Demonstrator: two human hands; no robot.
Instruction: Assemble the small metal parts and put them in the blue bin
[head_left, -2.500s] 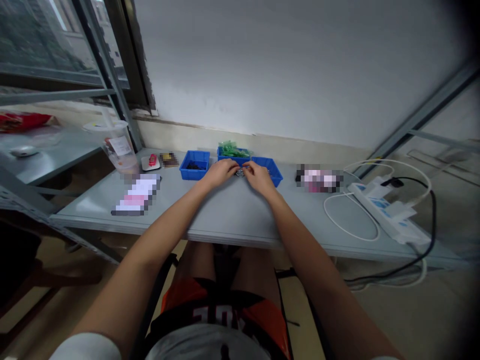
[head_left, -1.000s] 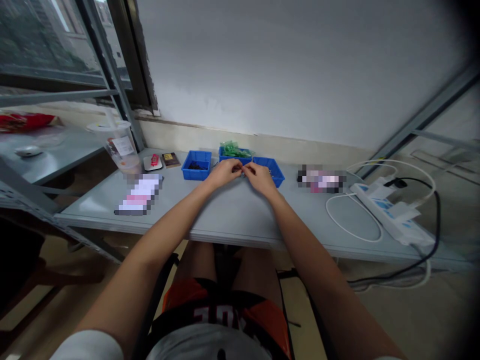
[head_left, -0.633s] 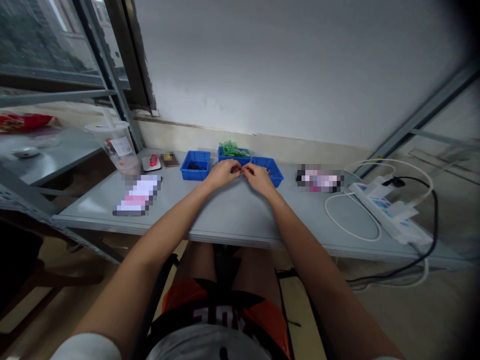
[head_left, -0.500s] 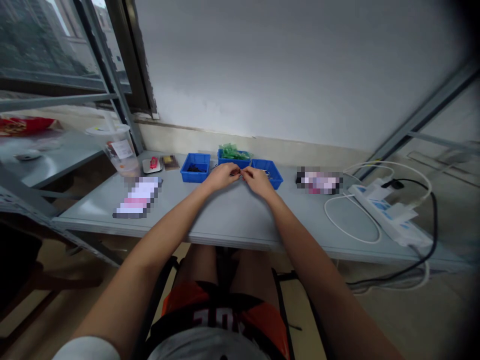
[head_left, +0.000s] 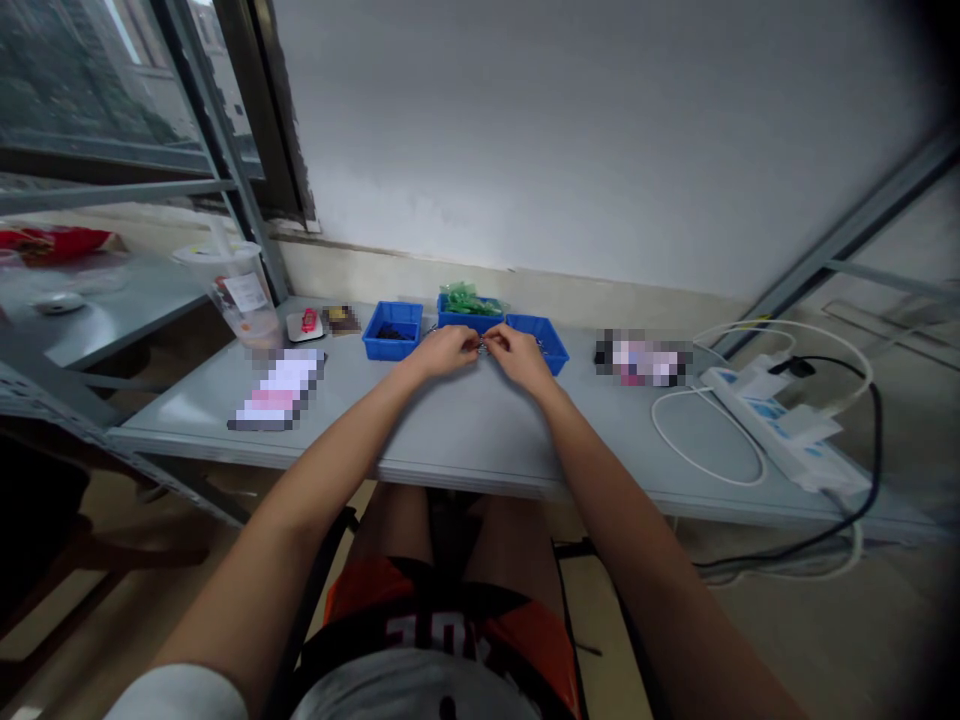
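Hands & pinching small metal part (tiny, unclear), by blue bins

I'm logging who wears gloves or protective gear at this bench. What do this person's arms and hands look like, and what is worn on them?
Both the left hand and the right hand are bare: no gloves, and no rings, watch or wristband show. Both forearms are uncovered too. A short white sleeve edge shows only at the left upper arm, at the picture's bottom.
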